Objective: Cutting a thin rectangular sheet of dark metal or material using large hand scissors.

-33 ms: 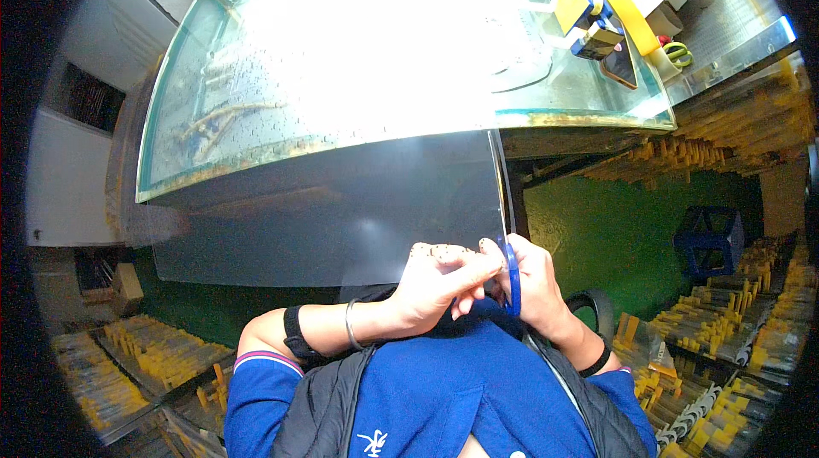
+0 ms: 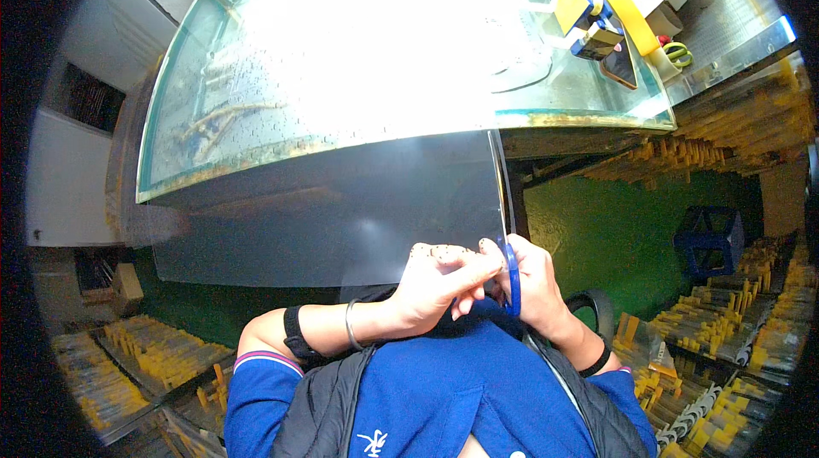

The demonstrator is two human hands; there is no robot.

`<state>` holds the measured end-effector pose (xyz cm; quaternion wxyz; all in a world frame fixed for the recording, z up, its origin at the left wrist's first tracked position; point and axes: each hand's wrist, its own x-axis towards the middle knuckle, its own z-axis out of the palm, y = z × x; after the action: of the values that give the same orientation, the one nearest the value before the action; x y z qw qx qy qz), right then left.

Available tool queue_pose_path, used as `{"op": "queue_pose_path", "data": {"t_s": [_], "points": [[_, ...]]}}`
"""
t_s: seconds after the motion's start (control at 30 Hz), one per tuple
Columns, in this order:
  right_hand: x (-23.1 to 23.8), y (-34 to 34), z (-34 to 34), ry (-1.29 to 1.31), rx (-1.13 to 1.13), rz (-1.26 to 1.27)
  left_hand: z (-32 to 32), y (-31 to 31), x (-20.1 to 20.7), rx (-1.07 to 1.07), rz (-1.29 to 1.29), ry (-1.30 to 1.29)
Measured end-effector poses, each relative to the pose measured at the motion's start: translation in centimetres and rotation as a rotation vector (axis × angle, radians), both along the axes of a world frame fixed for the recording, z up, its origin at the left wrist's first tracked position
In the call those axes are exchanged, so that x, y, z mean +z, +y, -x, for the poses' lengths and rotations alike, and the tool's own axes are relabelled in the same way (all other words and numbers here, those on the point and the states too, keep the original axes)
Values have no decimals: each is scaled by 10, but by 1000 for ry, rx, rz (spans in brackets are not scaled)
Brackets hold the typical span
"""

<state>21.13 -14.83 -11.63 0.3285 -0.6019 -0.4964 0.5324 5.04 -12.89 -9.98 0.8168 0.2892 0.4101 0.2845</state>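
A large smooth sheet, dark grey to the eye, sticks out over the table's front edge toward my body. Beside its right front corner, my left hand is closed, thumb and forefinger pinched together; what lies between them is too small to make out. My right hand is wrapped round a thin blue ring, which looks like a roll of tape seen edge-on. Both hands nearly touch, with the ring between them. A narrow shiny strip runs along the sheet's right edge down to my fingers.
The glass-topped table glares white in the middle. At its far right are a blue and yellow tape dispenser, a phone and green-handled scissors. A blue stool stands right, near racks of yellow-ended pieces.
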Motion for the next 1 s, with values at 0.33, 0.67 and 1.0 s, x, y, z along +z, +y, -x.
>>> {"op": "queue_pose_path", "data": {"t_s": [0.33,0.67,1.0], "points": [[1,13,2,-112,-37,-87,-3,-6,2,-24,19,-37],[-3,13,7,-98,-73,-97,-5,-9,0,-28,30,-33],[-3,13,12,-202,-78,-221,-7,-10,-1,-31,71,-91]]}}
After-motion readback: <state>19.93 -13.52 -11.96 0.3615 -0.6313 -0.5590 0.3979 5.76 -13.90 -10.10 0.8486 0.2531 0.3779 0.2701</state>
